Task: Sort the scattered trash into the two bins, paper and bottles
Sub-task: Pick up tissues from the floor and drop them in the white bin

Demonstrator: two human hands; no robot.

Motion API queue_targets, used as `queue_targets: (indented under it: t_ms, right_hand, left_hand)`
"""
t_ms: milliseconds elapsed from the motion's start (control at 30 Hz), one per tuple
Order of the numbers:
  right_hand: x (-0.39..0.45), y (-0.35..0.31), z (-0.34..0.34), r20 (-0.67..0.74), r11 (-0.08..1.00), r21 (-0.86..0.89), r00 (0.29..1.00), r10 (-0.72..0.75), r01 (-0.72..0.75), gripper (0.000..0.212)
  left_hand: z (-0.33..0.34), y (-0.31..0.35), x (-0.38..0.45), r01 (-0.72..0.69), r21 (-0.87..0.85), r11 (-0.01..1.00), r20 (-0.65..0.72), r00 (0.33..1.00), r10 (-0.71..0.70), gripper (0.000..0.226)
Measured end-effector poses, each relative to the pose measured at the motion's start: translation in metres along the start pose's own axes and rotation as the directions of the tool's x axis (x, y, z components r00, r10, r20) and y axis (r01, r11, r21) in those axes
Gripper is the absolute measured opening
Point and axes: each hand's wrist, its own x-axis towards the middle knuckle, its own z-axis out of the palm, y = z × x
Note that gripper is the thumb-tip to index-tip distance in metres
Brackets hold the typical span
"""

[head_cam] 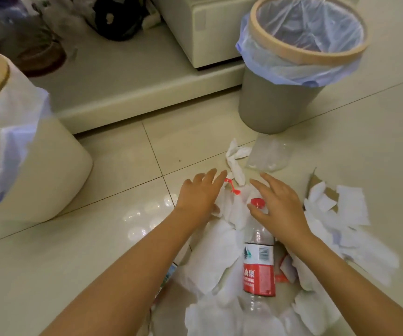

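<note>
both hands' fingers (259,184) hover spread above bottle (259,260), tissues (216,258).

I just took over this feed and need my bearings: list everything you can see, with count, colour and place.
bottle with red label: one, clear with red cap, lying on the paper pile at lower centre.
crumpled clear bottle: one, transparent, on the floor in front of the grey bin.
paper scraps: many, white, heaped around the bottle with red label; count unclear.
paper twist: one, white, beside the crumpled clear bottle.
cardboard piece: one, brown, under the paper at right.
grey bin: one, grey with tan rim and clear liner, upper right.
cream bin: one, cream with tan rim and liner, left edge.
red plastic bit: small, red, between the hands.
low platform: one, cream, behind the bins.
left hand: open, over the paper.
right hand: open, above the bottle cap.
</note>
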Motion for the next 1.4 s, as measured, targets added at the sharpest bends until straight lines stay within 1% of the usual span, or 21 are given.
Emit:
queue_targets:
  t_ms: [100,233,300,367,400,433,533,567,600,667,767,833,867,933,1000,1033,1100,1167,1300,1367,1400]
  right_hand:
    - [0.023,0.014,0.002,0.088,0.999,-0.030,0.996,0.026,-0.024,0.073]
    - [0.053,0.022,0.008,0.213,0.989,-0.102,0.969,0.125,-0.105,0.096]
    - [0.064,0.021,0.011,0.245,0.985,-0.098,0.956,0.162,-0.141,0.105]
    - [0.074,0.021,0.014,0.276,0.980,-0.082,0.941,0.195,-0.179,0.113]
    - [0.078,0.022,0.015,0.294,0.978,-0.084,0.933,0.206,-0.190,0.116]
    - [0.083,0.022,0.016,0.310,0.976,-0.087,0.926,0.216,-0.198,0.119]
    - [0.093,0.026,0.021,0.350,0.967,-0.036,0.904,0.247,-0.251,0.125]
    - [0.095,0.026,0.021,0.369,0.962,-0.016,0.893,0.259,-0.272,0.126]
    - [0.095,0.026,0.022,0.391,0.958,-0.007,0.881,0.266,-0.286,0.127]
    - [0.095,0.023,0.023,0.425,0.960,-0.004,0.868,0.255,-0.280,0.128]
    - [0.091,0.013,0.024,0.410,0.983,-0.034,0.894,0.178,-0.180,0.122]
    - [0.085,0.005,0.030,0.390,0.993,-0.074,0.913,0.117,-0.095,0.111]
    - [0.081,0.003,0.035,0.366,0.994,-0.097,0.927,0.081,-0.048,0.100]
    - [0.075,0.000,0.045,0.268,0.991,-0.127,0.963,-0.011,0.047,0.066]
    - [0.072,0.000,0.048,0.213,0.993,-0.095,0.976,-0.043,0.065,0.037]
    - [0.072,0.000,0.048,0.221,0.996,-0.066,0.975,-0.037,0.053,0.030]
    - [0.072,0.002,0.048,0.239,0.999,-0.015,0.970,-0.042,0.047,0.023]
    - [0.073,0.001,0.048,0.220,0.997,-0.005,0.973,-0.068,0.071,0.019]
    - [0.072,-0.003,0.051,0.231,0.980,-0.105,0.963,-0.140,0.168,0.021]
    - [0.068,-0.007,0.049,0.127,0.976,-0.055,0.971,-0.202,0.211,0.023]
    - [0.065,-0.011,0.047,0.023,0.969,-0.024,0.969,-0.246,0.247,0.024]
  left_hand:
    - [0.003,-0.004,0.032,-0.077,0.145,0.986,0.067,0.995,0.068,0.116]
    - [0.004,-0.003,0.073,-0.194,0.379,0.905,0.086,0.981,0.175,0.123]
    - [0.008,-0.001,0.088,-0.241,0.428,0.871,0.142,0.970,0.199,0.128]
    - [0.012,0.000,0.097,-0.277,0.421,0.864,0.213,0.956,0.203,0.130]
    - [0.012,0.000,0.100,-0.286,0.401,0.871,0.229,0.951,0.207,0.125]
    - [0.013,-0.001,0.101,-0.283,0.366,0.887,0.219,0.952,0.213,0.114]
    - [0.017,-0.010,0.099,-0.217,0.210,0.953,0.078,0.976,0.205,0.060]
    - [0.019,-0.015,0.097,-0.191,0.168,0.967,0.035,0.982,0.188,0.047]
    - [0.022,-0.019,0.094,-0.168,0.124,0.978,0.001,0.986,0.169,0.038]
    - [0.029,-0.029,0.085,-0.129,0.010,0.992,-0.073,0.989,0.129,0.030]
    - [0.035,-0.040,0.071,-0.092,-0.168,0.981,-0.189,0.980,0.059,0.032]
    - [0.036,-0.044,0.064,-0.078,-0.196,0.977,-0.219,0.975,0.034,0.040]
    - [0.038,-0.046,0.061,-0.071,-0.201,0.977,-0.234,0.972,0.023,0.041]
    - [0.042,-0.049,0.056,-0.048,-0.214,0.976,-0.238,0.971,-0.004,0.039]
    - [0.047,-0.053,0.051,-0.020,-0.234,0.972,-0.241,0.970,-0.038,0.027]
    - [0.049,-0.054,0.049,-0.012,-0.250,0.968,-0.254,0.966,-0.054,0.021]
    - [0.051,-0.055,0.044,-0.012,-0.259,0.966,-0.278,0.959,-0.063,0.012]
    - [0.052,-0.055,0.039,-0.020,-0.240,0.970,-0.288,0.956,-0.052,0.011]
    - [0.046,-0.057,0.026,-0.039,-0.171,0.985,-0.313,0.950,-0.017,0.032]
    - [0.038,-0.060,0.016,-0.068,-0.128,0.989,-0.351,0.936,0.019,0.036]
    - [0.033,-0.063,0.010,-0.076,-0.117,0.990,-0.382,0.924,0.026,0.036]
